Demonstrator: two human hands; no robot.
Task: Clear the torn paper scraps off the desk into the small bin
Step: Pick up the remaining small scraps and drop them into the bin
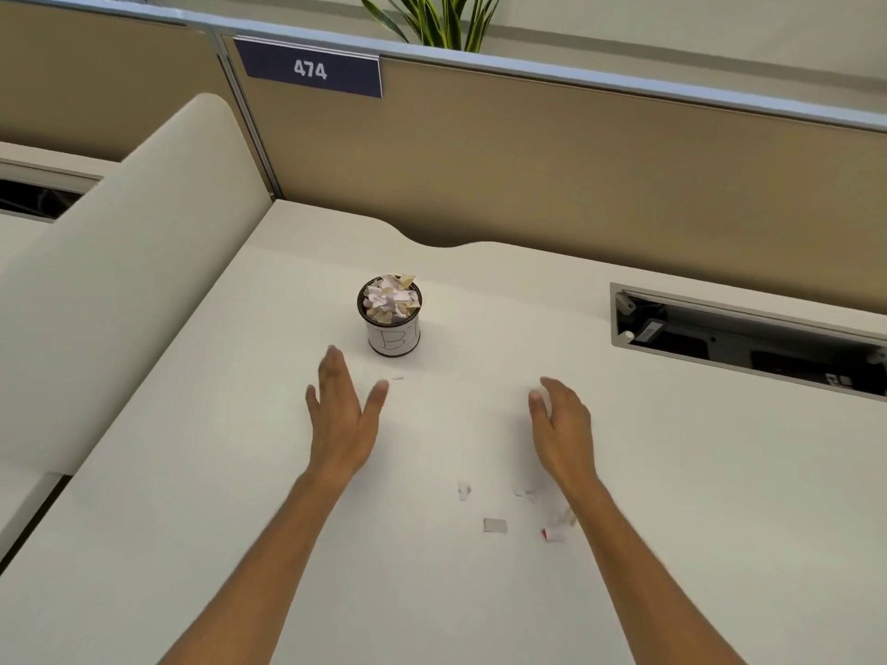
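A small round bin point(393, 338) with a hand-lettered white label stands upright on the white desk point(672, 496), heaped with crumpled paper scraps point(389, 300). My left hand point(341, 415) hovers just in front of the bin and slightly to its left, fingers spread and holding nothing. My right hand point(561, 424) is further right, fingers loosely curved and empty. Several small scraps lie on the desk between my forearms: one scrap point(463, 490), a flat rectangular scrap point(494, 526), and a scrap with a red edge point(554, 535) beside my right wrist. A tiny scrap point(397, 377) lies below the bin.
An open cable slot point(749, 343) is cut into the desk at the right rear. A tan partition point(528, 160) with a "474" sign point(311, 68) runs behind the desk. A cream rounded divider point(129, 261) borders the left side. A plant point(432, 19) rises behind the partition.
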